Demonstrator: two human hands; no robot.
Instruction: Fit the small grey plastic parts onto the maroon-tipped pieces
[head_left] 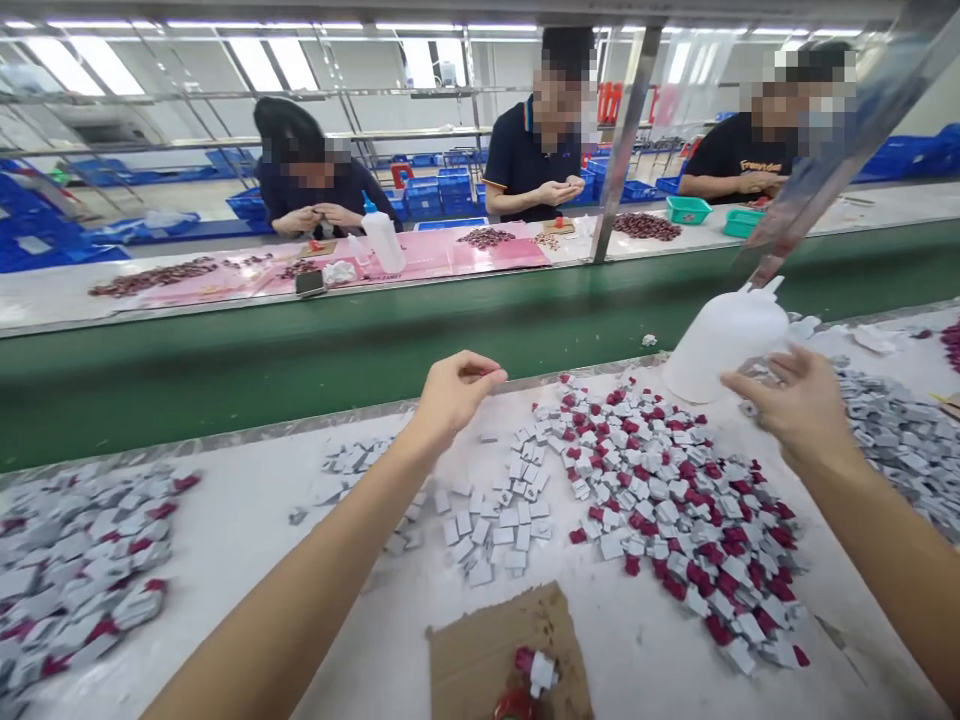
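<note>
My left hand [459, 392] is held above the far edge of the white table, fingers curled and pressed together; whatever they hold, if anything, is too small to make out. Beside a white plastic bottle [724, 345], my right hand [806, 405] has its thumb and fingers apart, with small grey pieces just below and behind it. Between my arms lies a heap of grey and dark red pieces [675, 490]. A looser group of plain grey pieces [499, 525] is left of it. One grey and dark red piece [541, 672] rests on a brown cardboard sheet [465, 660] near the front.
More grey and red pieces [82, 570] lie at the left, and a grey heap [900, 440] at the right. A green conveyor belt [300, 370] runs behind the table. Three people sit across it. A metal post [626, 150] and a slanted bar stand ahead.
</note>
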